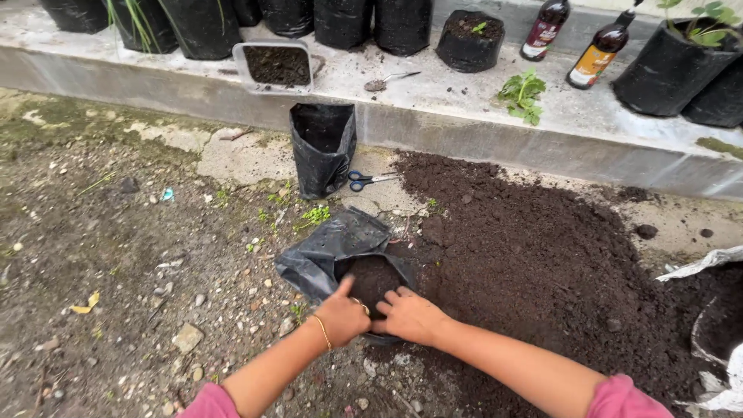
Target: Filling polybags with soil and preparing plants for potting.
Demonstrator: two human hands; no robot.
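Note:
A black plastic grow bag [325, 251] lies on the ground, its mouth filled with dark soil [373, 280]. My left hand [340, 316], with a gold bangle on the wrist, rests on the bag's near rim with the thumb pointing up over the soil. My right hand [410, 315] presses against the rim beside it, fingers curled at the soil's edge. A big heap of dark soil [534, 255] spreads to the right of the bag.
An empty black bag [321, 147] stands upright against the concrete ledge [433, 128], blue-handled scissors [370, 179] beside it. On the ledge are a tray of soil [276, 65], a spoon [391, 79], a green seedling [522, 94], two brown bottles [600, 50] and several black planted bags. A white sack [716, 325] lies at right.

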